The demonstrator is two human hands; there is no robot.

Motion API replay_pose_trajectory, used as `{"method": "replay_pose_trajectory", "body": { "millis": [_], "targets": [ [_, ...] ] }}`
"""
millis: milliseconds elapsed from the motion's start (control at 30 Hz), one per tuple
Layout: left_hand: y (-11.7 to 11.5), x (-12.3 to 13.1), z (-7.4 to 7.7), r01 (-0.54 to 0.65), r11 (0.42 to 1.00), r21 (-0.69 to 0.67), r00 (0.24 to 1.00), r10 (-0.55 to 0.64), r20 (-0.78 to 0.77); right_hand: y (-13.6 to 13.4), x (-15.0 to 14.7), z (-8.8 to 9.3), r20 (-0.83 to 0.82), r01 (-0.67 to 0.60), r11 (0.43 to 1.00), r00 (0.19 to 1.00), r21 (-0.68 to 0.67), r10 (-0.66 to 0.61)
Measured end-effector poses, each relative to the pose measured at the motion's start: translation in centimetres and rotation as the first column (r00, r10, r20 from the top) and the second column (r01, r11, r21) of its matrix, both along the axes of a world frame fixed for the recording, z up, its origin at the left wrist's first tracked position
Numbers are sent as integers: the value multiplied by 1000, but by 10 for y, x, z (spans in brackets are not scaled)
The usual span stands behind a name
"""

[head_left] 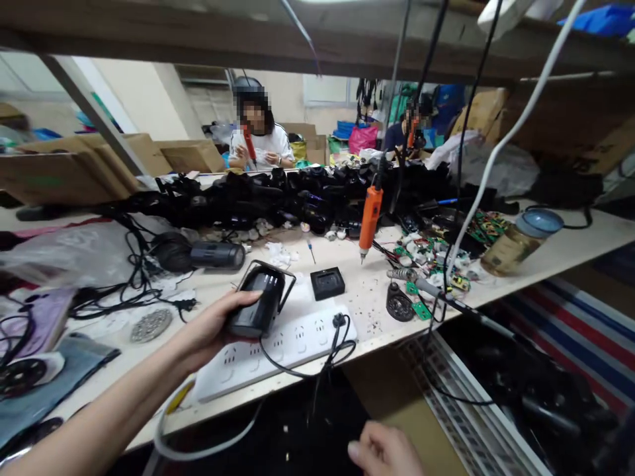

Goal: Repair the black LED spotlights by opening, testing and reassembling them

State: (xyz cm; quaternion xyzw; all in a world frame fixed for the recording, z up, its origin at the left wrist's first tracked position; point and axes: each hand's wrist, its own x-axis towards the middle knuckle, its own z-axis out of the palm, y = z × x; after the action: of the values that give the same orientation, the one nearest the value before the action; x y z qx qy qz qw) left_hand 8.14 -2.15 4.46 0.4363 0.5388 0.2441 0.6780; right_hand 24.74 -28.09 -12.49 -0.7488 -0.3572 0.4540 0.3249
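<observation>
Clamps the left hand [214, 329] around a black device [258, 304], just above the white power strip [288, 350]. Holds the right hand [385, 451] low before the bench [372, 284], loosely curled; cannot tell if pinched together. Sees a small black tray [328, 283] beyond the strip, a blue-lidded jar [513, 248] with brownish contents, a white basket [449, 400] holding black parts [550, 396].
</observation>
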Motion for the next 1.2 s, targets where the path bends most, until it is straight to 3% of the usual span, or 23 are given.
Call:
{"method": "replay_pose_trajectory", "body": {
  "millis": [67, 133, 200, 267, 400, 567, 733, 933, 1067, 1133, 1200],
  "targets": [
    [8, 0, -11, 16, 995, -96, 1000, -13, 25, 13, 14, 23, 101, 82, 985, 990, 153, -98],
    [12, 2, -20, 50, 981, -185, 996, -37, 76, 33, 27, 46, 238, 135, 924, 943, 358, -231],
    [16, 4, -27, 71, 969, -235, 991, -42, 125, 56, 36, 64, 357, 109, 837, 869, 536, -342],
    [20, 4, -31, 79, 962, -262, 988, -40, 152, 80, 40, 75, 431, 28, 795, 828, 606, -358],
    [28, 0, -35, 149, 929, -339, 977, -86, 194, 114, 41, 78, 489, -102, 843, 848, 528, -204],
    [37, -5, -38, 163, 910, -380, 966, -70, 248, 123, 51, 62, 393, -121, 905, 918, 408, -54],
    [43, -2, -40, 123, 910, -396, 966, -19, 257, 119, 56, 50, 393, -155, 894, 919, 421, -26],
    [47, 2, -40, 122, 898, -423, 963, -4, 269, 121, 52, 50, 474, -198, 900, 881, 388, -11],
    [46, 3, -41, 76, 911, -405, 967, 31, 251, 121, 67, 69, 480, -259, 917, 873, 303, 88],
    [45, 4, -42, 38, 922, -385, 969, 60, 239, 124, 76, 92, 521, -296, 912, 846, 285, 112],
    [44, 7, -44, 2, 925, -381, 963, 100, 249, 133, 77, 122, 604, -288, 899, 796, 330, 33]
  ]
}}
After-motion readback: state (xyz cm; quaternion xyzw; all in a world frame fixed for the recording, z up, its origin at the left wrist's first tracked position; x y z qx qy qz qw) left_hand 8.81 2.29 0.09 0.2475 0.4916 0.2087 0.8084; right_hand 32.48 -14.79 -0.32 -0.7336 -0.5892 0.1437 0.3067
